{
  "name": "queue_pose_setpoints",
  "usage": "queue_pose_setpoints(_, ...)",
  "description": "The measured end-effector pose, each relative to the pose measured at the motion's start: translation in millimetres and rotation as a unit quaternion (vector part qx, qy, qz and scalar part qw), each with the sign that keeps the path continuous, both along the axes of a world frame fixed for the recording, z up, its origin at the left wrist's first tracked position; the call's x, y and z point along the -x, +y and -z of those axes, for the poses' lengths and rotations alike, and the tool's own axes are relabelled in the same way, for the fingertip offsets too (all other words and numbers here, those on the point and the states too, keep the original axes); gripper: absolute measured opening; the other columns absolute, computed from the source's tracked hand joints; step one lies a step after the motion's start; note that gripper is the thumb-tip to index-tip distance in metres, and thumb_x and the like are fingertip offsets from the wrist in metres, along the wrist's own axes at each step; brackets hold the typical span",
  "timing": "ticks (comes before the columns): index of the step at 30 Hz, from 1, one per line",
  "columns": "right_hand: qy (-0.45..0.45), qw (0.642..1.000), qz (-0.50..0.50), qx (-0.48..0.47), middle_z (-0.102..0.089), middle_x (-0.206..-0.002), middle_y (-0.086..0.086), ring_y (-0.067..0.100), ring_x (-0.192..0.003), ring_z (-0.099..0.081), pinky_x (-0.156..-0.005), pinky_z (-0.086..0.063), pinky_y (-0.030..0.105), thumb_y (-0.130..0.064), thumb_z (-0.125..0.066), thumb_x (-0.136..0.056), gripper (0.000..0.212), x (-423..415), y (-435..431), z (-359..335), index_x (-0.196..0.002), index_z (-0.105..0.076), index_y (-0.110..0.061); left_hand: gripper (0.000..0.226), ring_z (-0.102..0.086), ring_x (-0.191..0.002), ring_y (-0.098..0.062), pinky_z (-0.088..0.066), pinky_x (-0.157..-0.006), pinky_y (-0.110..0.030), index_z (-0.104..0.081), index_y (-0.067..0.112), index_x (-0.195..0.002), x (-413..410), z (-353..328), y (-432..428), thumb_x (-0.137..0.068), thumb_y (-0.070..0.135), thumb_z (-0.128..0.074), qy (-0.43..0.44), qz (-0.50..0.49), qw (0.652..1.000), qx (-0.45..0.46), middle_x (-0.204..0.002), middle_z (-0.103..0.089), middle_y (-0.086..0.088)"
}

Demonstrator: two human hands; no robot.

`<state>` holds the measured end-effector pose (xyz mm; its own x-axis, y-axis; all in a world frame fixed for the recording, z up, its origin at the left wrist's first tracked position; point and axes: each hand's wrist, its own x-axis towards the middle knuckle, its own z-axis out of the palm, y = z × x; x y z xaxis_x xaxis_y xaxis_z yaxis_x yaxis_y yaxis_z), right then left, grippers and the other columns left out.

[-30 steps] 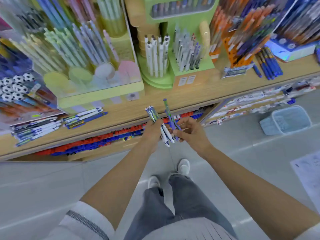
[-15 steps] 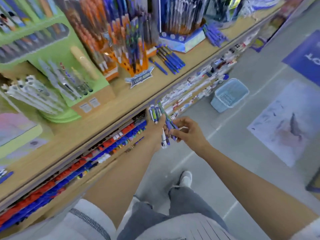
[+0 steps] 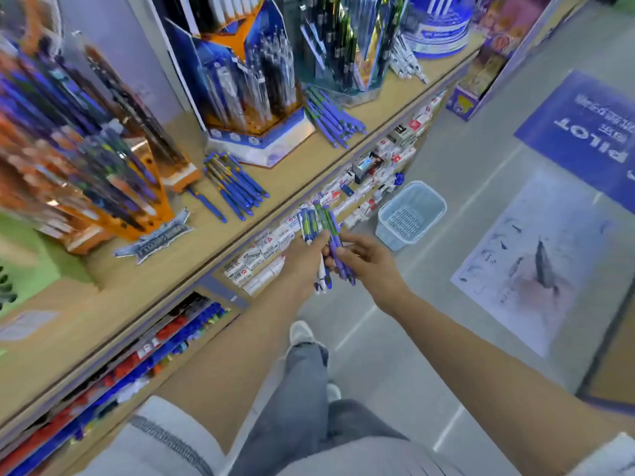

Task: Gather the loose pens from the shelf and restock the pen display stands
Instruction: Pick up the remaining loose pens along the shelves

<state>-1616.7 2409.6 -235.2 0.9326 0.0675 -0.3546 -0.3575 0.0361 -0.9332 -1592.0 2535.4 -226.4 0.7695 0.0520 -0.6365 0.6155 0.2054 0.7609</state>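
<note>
An orange tiered pen display stand (image 3: 103, 194), blurred, fills the nine o'clock side of the long pale wooden shelf (image 3: 178, 269); at its three o'clock a cluster of loose blue pens (image 3: 237, 187) lies flat on the board; at twelve o'clock of that cluster stands a blue hexagonal pen display stand (image 3: 247, 97); a heap of loose blue-and-green pens (image 3: 333, 118) lies at that stand's three o'clock; off the shelf edge, over the grey floor (image 3: 446, 338), the left hand (image 3: 302, 259) grips a bundle of white, blue and green pens (image 3: 309, 223), ends toward twelve o'clock; touching it at three o'clock, the right hand (image 3: 371, 262) curls its fingers round a few blue-and-green pens (image 3: 332, 231); a pale blue plastic basket (image 3: 412, 214) sits on the floor at one o'clock of both hands.
</note>
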Motion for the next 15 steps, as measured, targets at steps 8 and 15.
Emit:
queue_pose_setpoints(8,0.028,0.999,0.016,0.003,-0.063,-0.071,0.003,0.026,-0.062,-0.061,-0.07,-0.047,0.043,0.003,-0.069,-0.084,0.031,-115.3,-36.1,6.0,-0.112,-0.062,-0.008,0.02,-0.041,-0.038,-0.011,-0.04,-0.041,-0.018,-0.053,0.006,-0.077,-108.0,4.1,-25.5,-0.097,0.01,-0.054,-0.017,0.024,1.0,0.008,-0.061,-0.05,-0.007)
queue_pose_setpoints(15,0.018,0.999,0.033,0.037,-0.062,-0.071,-0.003,0.028,-0.07,-0.06,-0.064,-0.048,0.031,-0.001,-0.072,-0.083,0.031,-202.0,-59.0,5.4,-0.111,-0.063,-0.01,0.007,-0.039,-0.037,-0.01,-0.038,-0.04,-0.019,-0.053,0.007,-0.095,-180.8,2.1,-38.9,-0.092,0.005,-0.06,-0.021,0.004,1.0,-0.011,-0.063,-0.046,-0.007)
